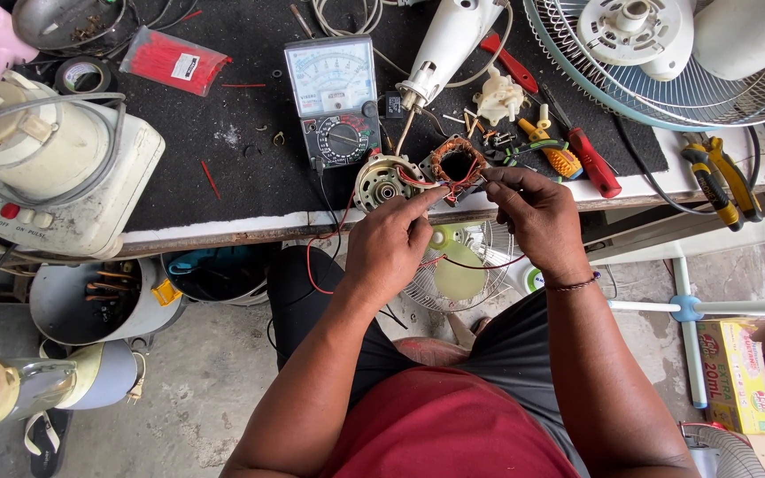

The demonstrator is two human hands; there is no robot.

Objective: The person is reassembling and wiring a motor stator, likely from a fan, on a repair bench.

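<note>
Cluttered black workbench (223,168): both hands, left hand (389,248) and right hand (535,217), pinch red wires (440,188); red packet (174,60) behind.

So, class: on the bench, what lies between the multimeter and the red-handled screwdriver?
In the head view, between the multimeter and the screwdriver lie the copper-wound stator, a white fan body and small plastic parts.

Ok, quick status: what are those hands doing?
Left hand, right hand: both pinching thin red wires. Copper-wound motor stator at bench edge. Analog multimeter just behind.
</note>
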